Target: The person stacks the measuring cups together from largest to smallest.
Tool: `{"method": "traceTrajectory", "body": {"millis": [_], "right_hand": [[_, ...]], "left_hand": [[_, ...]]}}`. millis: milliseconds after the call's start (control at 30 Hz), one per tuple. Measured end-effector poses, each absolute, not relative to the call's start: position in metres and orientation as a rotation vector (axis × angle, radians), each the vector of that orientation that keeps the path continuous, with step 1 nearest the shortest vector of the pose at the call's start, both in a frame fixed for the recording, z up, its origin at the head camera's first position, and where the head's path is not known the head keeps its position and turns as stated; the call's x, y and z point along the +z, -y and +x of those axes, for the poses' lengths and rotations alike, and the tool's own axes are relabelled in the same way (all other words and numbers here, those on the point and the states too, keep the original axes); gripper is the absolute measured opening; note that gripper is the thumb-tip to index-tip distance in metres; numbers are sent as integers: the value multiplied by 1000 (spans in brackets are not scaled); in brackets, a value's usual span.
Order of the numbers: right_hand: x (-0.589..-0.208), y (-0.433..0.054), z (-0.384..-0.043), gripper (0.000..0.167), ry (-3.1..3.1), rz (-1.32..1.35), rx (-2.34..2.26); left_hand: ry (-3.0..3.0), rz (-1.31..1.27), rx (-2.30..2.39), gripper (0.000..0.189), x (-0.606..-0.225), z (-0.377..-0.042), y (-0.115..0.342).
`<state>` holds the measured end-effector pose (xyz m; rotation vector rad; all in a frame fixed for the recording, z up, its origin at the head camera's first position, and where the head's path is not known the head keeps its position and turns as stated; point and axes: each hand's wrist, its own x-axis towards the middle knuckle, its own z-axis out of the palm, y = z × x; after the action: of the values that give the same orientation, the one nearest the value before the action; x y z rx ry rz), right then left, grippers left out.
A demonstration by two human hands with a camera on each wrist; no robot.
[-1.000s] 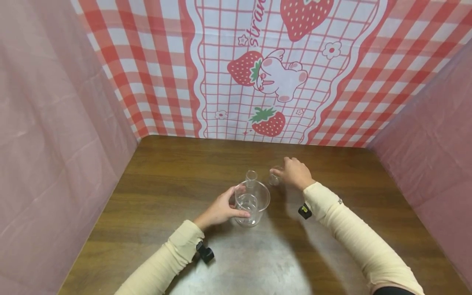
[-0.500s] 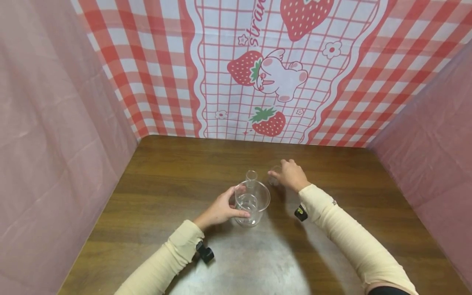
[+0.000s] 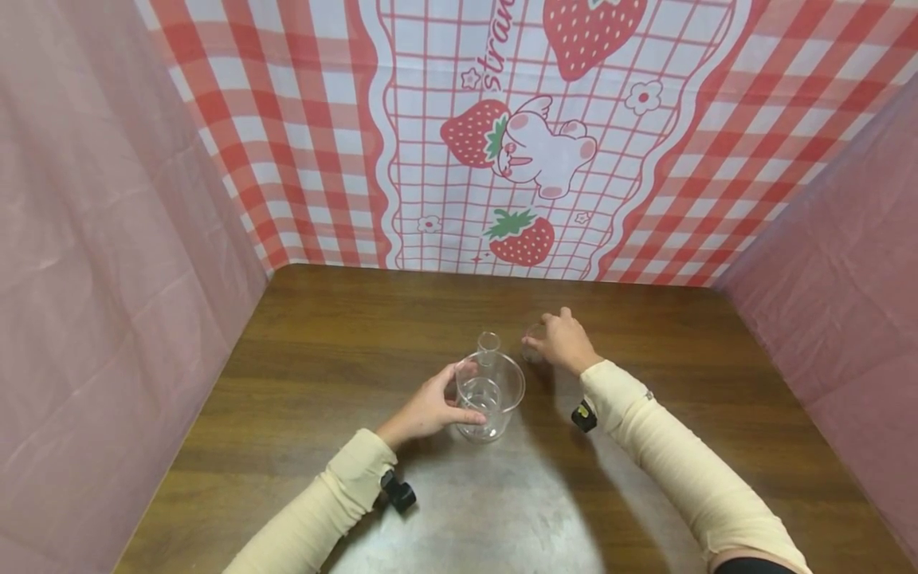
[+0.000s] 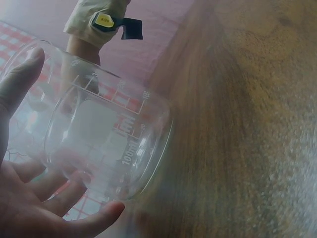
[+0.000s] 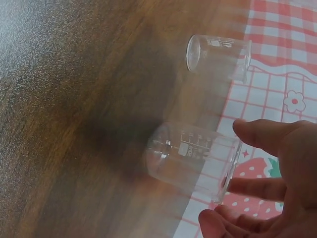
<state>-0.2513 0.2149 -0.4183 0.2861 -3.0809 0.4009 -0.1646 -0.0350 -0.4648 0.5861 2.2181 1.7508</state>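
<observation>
Wood-grain table (image 3: 337, 351); on it, big glass beaker (image 3: 512, 396), upright, left hand (image 3: 433, 404) clamped round its side. I see a medium beaker (image 3: 479, 395) nested inside. Farther back, toward the person's right: small beaker (image 5: 190, 157), right hand (image 3: 566, 341) curled round its rim. Slim beaker (image 3: 488, 346) stands just behind the big one.
</observation>
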Motion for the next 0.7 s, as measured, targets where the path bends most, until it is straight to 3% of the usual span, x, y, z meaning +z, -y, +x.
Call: {"method": "traceTrajectory", "body": {"millis": [433,700], "right_hand": [[-416,-223,-256,38,3017,544,445],[-415,-223,-253,46,3044,379,387]], "left_hand": [[-2215,582,1762,85,-464,-165,35],[-2232,593,1748,84,-465,-165,36]]}}
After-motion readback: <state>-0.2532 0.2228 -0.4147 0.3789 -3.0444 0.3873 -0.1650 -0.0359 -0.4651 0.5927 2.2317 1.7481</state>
